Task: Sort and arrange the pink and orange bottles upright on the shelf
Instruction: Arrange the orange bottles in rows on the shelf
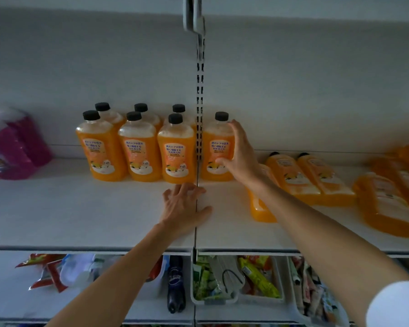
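Note:
Several orange bottles [139,149] with black caps stand upright in two rows on the white shelf [80,208]. One more upright orange bottle [216,147] stands just right of the shelf's slotted upright post; my right hand [240,154] grips its right side. My left hand [184,208] rests on the shelf in front of the rows, fingers loosely bent, holding nothing. Several orange bottles [316,180] lie flat on the shelf to the right. Pink bottles [12,147] stand at the far left.
The slotted metal post [200,102] runs up the back wall between the two shelf halves. Below the shelf, a lower level holds snack packets [52,270], a dark bottle [176,284] and a white bin [236,279] of packets.

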